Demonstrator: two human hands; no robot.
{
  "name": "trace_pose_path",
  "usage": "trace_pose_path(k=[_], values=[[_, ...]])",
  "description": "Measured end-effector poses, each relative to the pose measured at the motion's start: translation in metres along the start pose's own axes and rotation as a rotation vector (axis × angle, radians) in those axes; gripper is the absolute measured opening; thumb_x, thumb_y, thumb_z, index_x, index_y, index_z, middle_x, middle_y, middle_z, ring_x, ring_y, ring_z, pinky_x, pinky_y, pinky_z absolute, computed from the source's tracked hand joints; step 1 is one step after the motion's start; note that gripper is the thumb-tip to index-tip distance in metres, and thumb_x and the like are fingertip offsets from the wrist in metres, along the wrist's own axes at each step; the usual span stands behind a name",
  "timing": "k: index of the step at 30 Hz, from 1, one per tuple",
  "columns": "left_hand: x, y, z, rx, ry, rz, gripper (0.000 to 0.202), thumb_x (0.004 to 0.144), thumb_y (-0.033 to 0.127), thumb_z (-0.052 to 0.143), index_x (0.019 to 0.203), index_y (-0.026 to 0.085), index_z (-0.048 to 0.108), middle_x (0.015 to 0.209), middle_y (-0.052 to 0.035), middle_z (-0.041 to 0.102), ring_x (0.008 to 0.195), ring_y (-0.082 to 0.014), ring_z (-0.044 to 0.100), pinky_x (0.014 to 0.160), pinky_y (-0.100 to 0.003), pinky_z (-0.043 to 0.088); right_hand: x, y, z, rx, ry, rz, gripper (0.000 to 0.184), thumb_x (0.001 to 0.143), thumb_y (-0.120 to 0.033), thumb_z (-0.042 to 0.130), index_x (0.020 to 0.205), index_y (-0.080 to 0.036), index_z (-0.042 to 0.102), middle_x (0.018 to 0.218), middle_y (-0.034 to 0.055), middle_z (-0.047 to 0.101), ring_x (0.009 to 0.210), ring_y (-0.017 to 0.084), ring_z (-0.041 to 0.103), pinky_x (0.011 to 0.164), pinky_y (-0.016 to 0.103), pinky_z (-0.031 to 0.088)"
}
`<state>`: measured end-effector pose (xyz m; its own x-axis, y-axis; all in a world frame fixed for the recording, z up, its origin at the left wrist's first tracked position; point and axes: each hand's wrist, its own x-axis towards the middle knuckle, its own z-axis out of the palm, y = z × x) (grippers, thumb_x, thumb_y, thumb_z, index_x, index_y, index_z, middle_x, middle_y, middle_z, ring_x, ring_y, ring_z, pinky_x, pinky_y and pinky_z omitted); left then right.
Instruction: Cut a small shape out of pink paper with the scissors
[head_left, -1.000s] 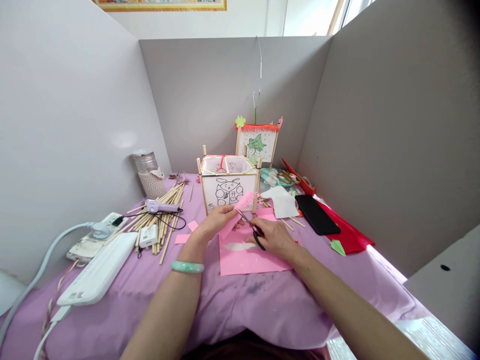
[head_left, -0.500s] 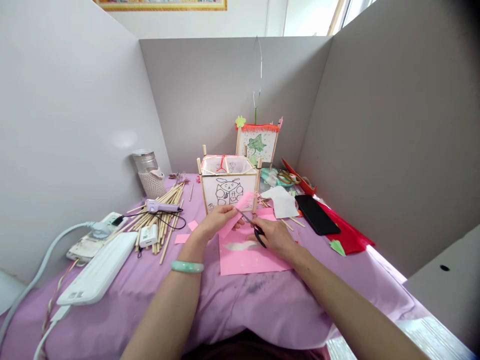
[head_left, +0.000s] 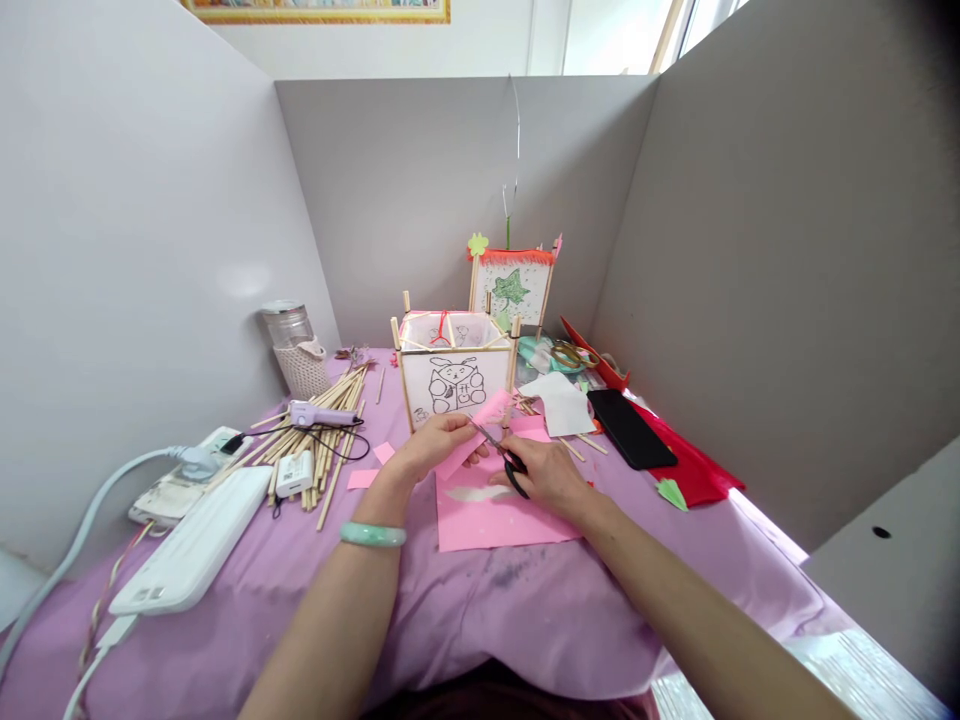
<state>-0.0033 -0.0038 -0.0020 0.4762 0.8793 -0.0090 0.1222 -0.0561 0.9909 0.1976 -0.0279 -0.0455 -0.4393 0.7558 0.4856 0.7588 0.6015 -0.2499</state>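
Note:
My left hand (head_left: 442, 447) pinches a strip of pink paper (head_left: 491, 408) above the table. In my right hand (head_left: 546, 472) is a pair of black-handled scissors (head_left: 514, 476), its blades pointing up and left against the strip near my left fingertips. Beneath both hands lies a larger pink sheet (head_left: 480, 530) with a pale, torn-looking patch. Directly behind them stands a square lantern frame (head_left: 459, 385) of wooden sticks with white panels; the front one bears a line-drawn rabbit. Small pink paper pieces (head_left: 363, 479) rest left of the sheet.
Wooden sticks (head_left: 330, 470) lie at left under a lilac glue gun (head_left: 322, 414), near a white power bank (head_left: 195, 540) and a jar (head_left: 296, 350). At right are a black phone (head_left: 630, 428) and red material (head_left: 697, 470). A second lantern (head_left: 514, 285) stands behind. Grey panels (head_left: 465, 180) enclose the table.
The scissor blades look slightly more closed on the pink strip, and the strip's upper end has shifted a little. Both hands stay in nearly the same place; the whole view shifts slightly.

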Motion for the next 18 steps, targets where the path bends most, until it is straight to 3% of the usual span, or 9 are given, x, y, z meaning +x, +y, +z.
trace_pose_path(k=[5,18], values=[[-0.0002,-0.0007,0.0005,0.004,-0.045,-0.016,0.020,0.080,0.030,0.056,0.082,0.012,0.063,0.080,-0.0078,0.069,0.063,-0.0125,0.060,0.065,-0.028,0.050,-0.0001,0.0001,0.0012,0.001,-0.018,0.013,0.039,0.078,-0.054,0.058,0.097,-0.021,0.059,0.079,0.0010,0.065,0.063,0.013,0.056,0.056,0.022,0.031],[-0.0017,0.0014,0.0013,-0.014,-0.032,-0.022,0.018,0.080,0.028,0.056,0.076,0.012,0.062,0.077,-0.0076,0.069,0.060,-0.0112,0.060,0.062,-0.026,0.049,0.0017,-0.0013,-0.0006,-0.005,-0.016,0.015,0.033,0.080,-0.049,0.059,0.096,-0.020,0.061,0.077,0.0009,0.066,0.063,0.013,0.058,0.056,0.023,0.032]])
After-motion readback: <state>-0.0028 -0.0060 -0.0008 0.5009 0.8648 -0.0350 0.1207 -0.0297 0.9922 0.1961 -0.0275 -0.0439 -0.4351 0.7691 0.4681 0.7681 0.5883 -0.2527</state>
